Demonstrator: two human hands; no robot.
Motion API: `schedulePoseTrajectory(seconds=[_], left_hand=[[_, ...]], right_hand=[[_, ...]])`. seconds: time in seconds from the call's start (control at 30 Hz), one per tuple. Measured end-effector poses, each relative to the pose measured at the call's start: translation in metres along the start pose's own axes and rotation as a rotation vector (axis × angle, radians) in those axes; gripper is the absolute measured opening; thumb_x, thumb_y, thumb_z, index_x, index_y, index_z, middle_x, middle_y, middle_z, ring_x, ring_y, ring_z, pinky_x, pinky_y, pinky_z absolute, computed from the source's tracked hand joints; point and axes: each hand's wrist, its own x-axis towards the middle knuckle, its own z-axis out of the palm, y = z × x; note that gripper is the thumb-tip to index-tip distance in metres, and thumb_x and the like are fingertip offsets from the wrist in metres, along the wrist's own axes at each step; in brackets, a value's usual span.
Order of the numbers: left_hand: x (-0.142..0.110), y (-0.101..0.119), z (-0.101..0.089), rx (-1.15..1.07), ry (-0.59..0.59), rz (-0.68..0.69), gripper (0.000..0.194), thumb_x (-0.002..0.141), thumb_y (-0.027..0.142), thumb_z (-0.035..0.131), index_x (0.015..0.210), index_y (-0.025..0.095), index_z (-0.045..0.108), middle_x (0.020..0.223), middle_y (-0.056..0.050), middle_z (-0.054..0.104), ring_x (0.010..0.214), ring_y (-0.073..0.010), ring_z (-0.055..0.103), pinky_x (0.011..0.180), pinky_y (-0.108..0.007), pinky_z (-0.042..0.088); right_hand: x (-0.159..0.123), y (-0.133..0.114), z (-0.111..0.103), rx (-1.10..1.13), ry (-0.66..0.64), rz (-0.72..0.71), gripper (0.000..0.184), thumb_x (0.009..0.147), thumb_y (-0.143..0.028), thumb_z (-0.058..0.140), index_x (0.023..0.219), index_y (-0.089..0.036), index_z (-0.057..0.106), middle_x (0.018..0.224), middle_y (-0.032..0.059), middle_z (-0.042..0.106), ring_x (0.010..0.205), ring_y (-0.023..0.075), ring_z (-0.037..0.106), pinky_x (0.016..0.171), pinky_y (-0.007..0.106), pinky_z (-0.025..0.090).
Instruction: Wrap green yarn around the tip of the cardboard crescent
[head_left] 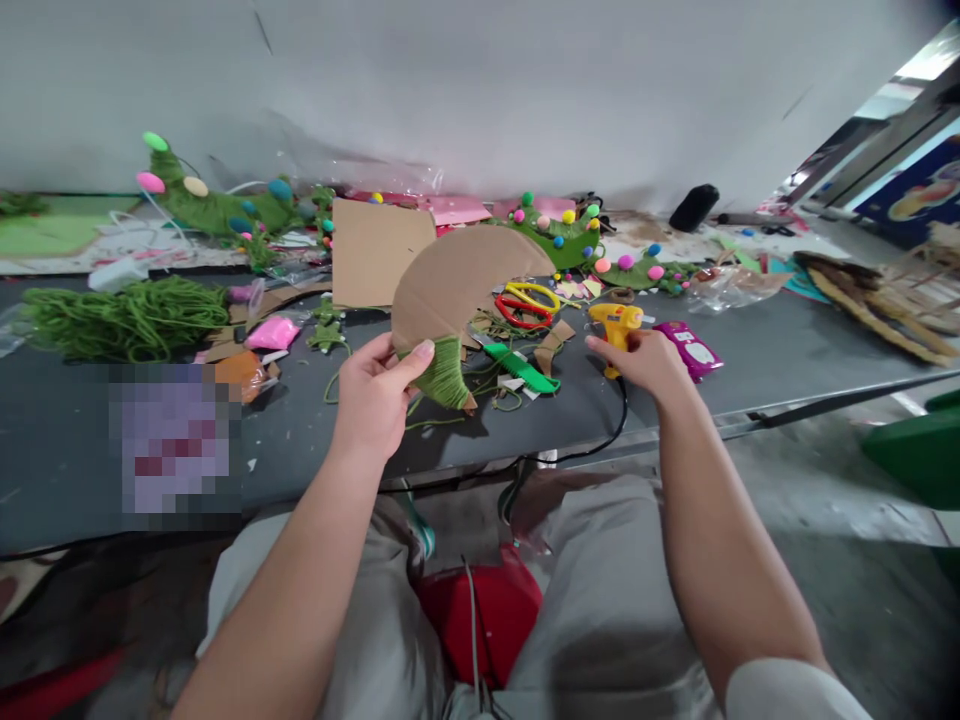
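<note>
My left hand (379, 395) grips a brown cardboard crescent (461, 275) near its lower end, thumb on top. Green yarn (444, 375) is wound tightly around that end, leaving a small cardboard tip bare; the rest of the crescent is unwrapped. To the right, my right hand (654, 362) closes around the handle of a yellow hot glue gun (616, 318), whose black cord (621, 415) curves down along the table edge. Between the hands lie a green utility knife (521, 367) and scissors (525, 305) with red and yellow handles, among yarn scraps.
A heap of green yarn (127, 318) and a pink packet (273, 333) lie left. Finished-looking green crescents with pompoms (225, 205) rest along the wall. Behind the work stands a cardboard sheet (375, 255). A purple packet (690, 350) sits beyond my right hand.
</note>
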Motion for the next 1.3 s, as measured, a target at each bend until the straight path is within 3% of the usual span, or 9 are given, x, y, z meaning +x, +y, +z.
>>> schedulePoseTrajectory(seconds=[0.07,0.17,0.23,0.3,0.47,0.57,0.7,0.93,1.3], left_hand=[[-0.002,-0.001,0.003,-0.005,0.002,-0.002,0.024,0.069,0.022,0.085,0.090,0.016,0.076,0.087,-0.005,0.076,0.069,-0.0143,0.067,0.059,-0.024,0.054],[-0.005,-0.003,0.005,-0.003,0.023,0.016,0.025,0.070,0.022,0.085,0.092,0.016,0.076,0.089,-0.005,0.077,0.072,-0.0158,0.068,0.061,-0.025,0.056],[-0.006,-0.004,0.005,0.005,0.039,0.035,0.025,0.070,0.021,0.085,0.093,0.016,0.076,0.089,-0.005,0.077,0.072,-0.0164,0.069,0.060,-0.025,0.056],[-0.006,-0.004,0.004,0.008,0.047,0.048,0.024,0.071,0.022,0.084,0.093,0.017,0.076,0.090,-0.005,0.077,0.074,-0.0162,0.069,0.059,-0.024,0.055],[-0.006,-0.006,0.004,0.029,0.063,0.032,0.024,0.072,0.024,0.085,0.094,0.020,0.077,0.087,-0.002,0.077,0.068,-0.0136,0.067,0.053,-0.020,0.051],[-0.006,-0.006,0.003,0.056,0.070,0.040,0.023,0.071,0.026,0.085,0.092,0.020,0.077,0.078,-0.001,0.075,0.060,-0.0123,0.063,0.051,-0.021,0.050],[-0.007,-0.007,0.002,0.077,0.056,0.062,0.024,0.072,0.028,0.085,0.093,0.020,0.077,0.080,-0.002,0.075,0.060,-0.0118,0.063,0.051,-0.021,0.049],[-0.008,-0.009,0.002,0.070,0.021,0.077,0.024,0.075,0.027,0.083,0.097,0.020,0.077,0.092,-0.004,0.078,0.075,-0.0154,0.069,0.067,-0.026,0.057],[-0.008,-0.011,0.001,0.071,0.014,0.106,0.022,0.076,0.028,0.083,0.096,0.021,0.076,0.094,-0.003,0.077,0.078,-0.0155,0.070,0.072,-0.027,0.058]], right_hand=[[-0.001,-0.006,0.004,0.149,0.065,-0.016,0.043,0.072,-0.056,0.067,0.085,-0.015,0.070,0.080,0.0097,0.068,0.073,0.0238,0.062,0.061,0.032,0.042],[-0.019,-0.020,-0.001,0.650,0.083,-0.078,0.026,0.071,-0.036,0.068,0.088,-0.016,0.068,0.088,0.0065,0.070,0.067,0.0165,0.060,0.057,0.027,0.044],[-0.039,-0.033,-0.007,0.956,-0.125,-0.178,0.024,0.073,-0.033,0.069,0.092,-0.019,0.066,0.098,0.0056,0.071,0.060,0.0118,0.057,0.054,0.026,0.044],[-0.060,-0.048,-0.010,1.071,-0.203,-0.266,0.023,0.076,-0.038,0.073,0.088,-0.020,0.063,0.089,0.0039,0.070,0.052,0.0098,0.052,0.050,0.026,0.042],[-0.100,-0.077,-0.003,0.920,-0.338,-0.466,0.029,0.087,-0.046,0.067,0.077,-0.020,0.061,0.063,-0.0002,0.057,0.053,0.0119,0.051,0.049,0.027,0.043],[-0.111,-0.086,0.000,0.824,-0.335,-0.582,0.027,0.089,-0.043,0.065,0.078,-0.020,0.062,0.062,-0.0004,0.056,0.056,0.0125,0.053,0.051,0.026,0.046],[-0.116,-0.090,0.003,0.744,-0.277,-0.701,0.022,0.092,-0.041,0.062,0.087,-0.020,0.067,0.068,0.0029,0.063,0.071,0.0180,0.064,0.060,0.029,0.053],[-0.117,-0.092,0.012,0.730,-0.253,-0.725,0.022,0.093,-0.040,0.061,0.101,-0.022,0.070,0.078,0.0048,0.069,0.084,0.0230,0.069,0.073,0.035,0.059],[-0.115,-0.091,0.016,0.706,-0.241,-0.746,0.027,0.093,-0.038,0.062,0.115,-0.024,0.069,0.092,0.0042,0.074,0.086,0.0208,0.069,0.079,0.035,0.059]])
